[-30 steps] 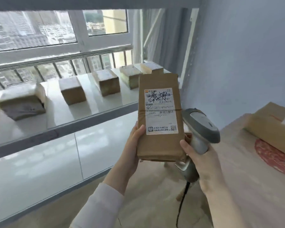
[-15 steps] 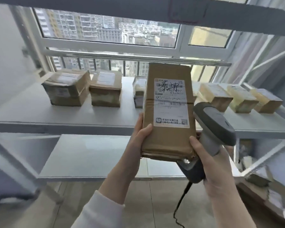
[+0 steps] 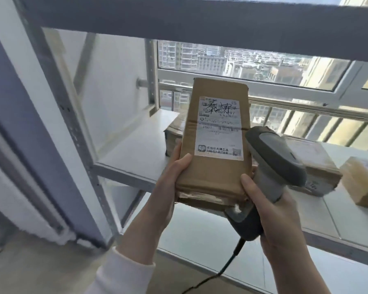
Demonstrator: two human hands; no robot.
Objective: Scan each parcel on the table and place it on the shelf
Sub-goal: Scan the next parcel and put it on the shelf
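Parcel (image 3: 215,166): brown cardboard, upright, white label (image 3: 219,128) facing the camera, black scribble over the barcode. It is held in the air in front of the shelf (image 3: 136,149), over the left end of the upper board and not resting on it.

Left hand (image 3: 170,187) grips the parcel's lower left edge, thumb on the front face, fingers hidden behind. Right hand (image 3: 274,219) is wrapped round the handle of a grey scanner (image 3: 274,158), with its thumb pressed on the parcel's lower right corner. The scanner head sits just beside the parcel's right edge. A black cable (image 3: 227,266) hangs from the handle base. A white sleeve (image 3: 125,276) covers the left forearm.

The shelf is a grey metal frame with white boards. Two boards are visible, upper and lower, and a frame beam crosses the top.

Three stored parcels sit on the upper board: one (image 3: 173,132) mostly hidden behind the held parcel, one (image 3: 314,162) behind the scanner, one (image 3: 361,183) at the far right, blurred. All are brown.

Count: one held parcel, three stored, one scanner, two hands.

Room: a window (image 3: 242,60) behind the shelf shows city buildings, with a metal railing (image 3: 306,105) across it. There is a white wall (image 3: 115,81) to the left and beige floor (image 3: 30,268) below.
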